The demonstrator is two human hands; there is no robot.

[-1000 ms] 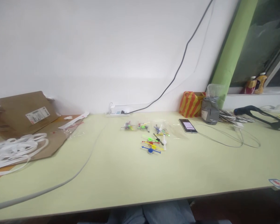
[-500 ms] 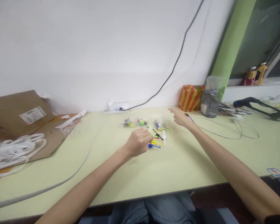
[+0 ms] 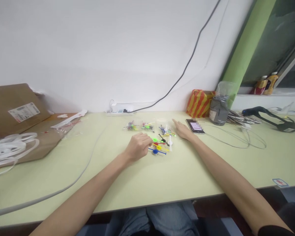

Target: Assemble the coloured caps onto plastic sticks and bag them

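Note:
My left hand [image 3: 138, 146] is closed, with curled fingertips beside the left ends of several small plastic pieces, each a thin bar with a round hub. What it may hold is hidden. A blue piece [image 3: 155, 151] lies nearest me, with a yellow piece [image 3: 159, 147] behind it. Farther back are red and green ones, partly covered by my fingers. A black piece [image 3: 163, 141] and a white piece [image 3: 170, 143] lie to the right. My right hand [image 3: 184, 129] rests low over the table, index finger stretched out, beside a small blue-and-yellow cluster [image 3: 166, 130].
Two more colourful clusters, one pink and green [image 3: 131, 126], lie farther back. A phone [image 3: 195, 126] is right of my right hand, near a striped bag [image 3: 199, 103] and thin cables. At left are a cardboard box [image 3: 12, 101], white strapping [image 3: 17, 144] and a grey cable [image 3: 81, 175].
My right hand has come down and slightly left, uncovering the phone. My left hand has shifted a little left, showing more of the coloured pieces. The whole view has turned slightly.

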